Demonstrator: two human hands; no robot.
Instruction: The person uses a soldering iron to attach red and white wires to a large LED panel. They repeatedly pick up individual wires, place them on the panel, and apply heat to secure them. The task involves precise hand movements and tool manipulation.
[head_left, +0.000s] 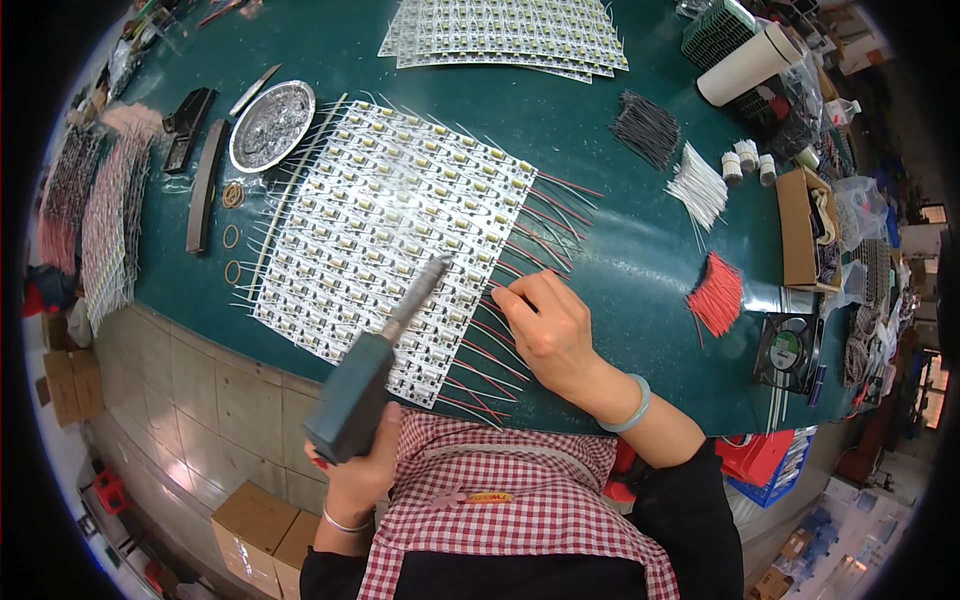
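A white LED circuit-board panel [380, 220] lies on the green table, its rows dotted with yellow and dark parts. Red, white and dark wires [545, 225] stick out along its right edge. My left hand [365, 470] is closed round the handle of a dark green soldering gun [352, 395]; its metal tip is over the right part of the panel. At the panel's right edge, my right hand [548, 330] has its fingers pinched together on a thin wire, which they mostly hide.
Bundles of black wires [646, 128], white wires [698, 190] and red wires [716, 295] lie to the right, near a small fan [787, 346]. A round metal dish [272, 127] stands left of the panel. More panels [505, 35] are stacked at the far side.
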